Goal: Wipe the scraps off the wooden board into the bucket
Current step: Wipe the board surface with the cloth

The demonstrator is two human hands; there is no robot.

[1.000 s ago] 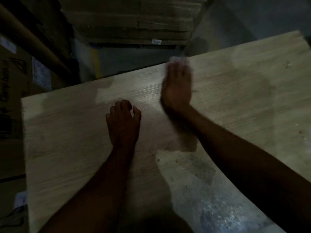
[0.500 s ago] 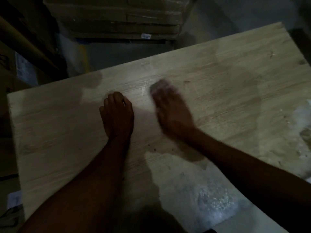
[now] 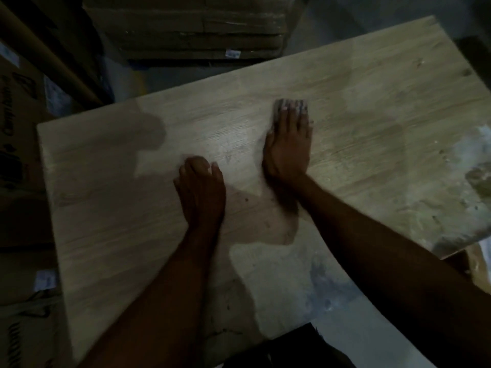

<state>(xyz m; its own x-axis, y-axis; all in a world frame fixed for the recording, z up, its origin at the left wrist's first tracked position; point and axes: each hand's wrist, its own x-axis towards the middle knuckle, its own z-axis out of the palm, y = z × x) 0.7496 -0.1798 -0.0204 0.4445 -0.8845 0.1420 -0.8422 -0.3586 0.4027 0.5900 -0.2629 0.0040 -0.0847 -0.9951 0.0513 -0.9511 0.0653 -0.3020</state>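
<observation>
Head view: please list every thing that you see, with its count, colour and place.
wooden board: one, pale brown, fills the middle.
scraps: many small bits, whitish, on the board's right end.
cardboard boxes: one stack, brown, beyond the board's far edge.
printed box: one, brown, at the left edge.
left hand: one, rests on the board, holds nothing.
right hand: one, flat on the board, fingers straight.

Dim, soft head view. Broad arm shadows lie across the board (image 3: 372,96), with a pale sheen near its front edge. The surroundings fall into darkness. The right hand (image 3: 288,150) is slightly motion-blurred.
</observation>
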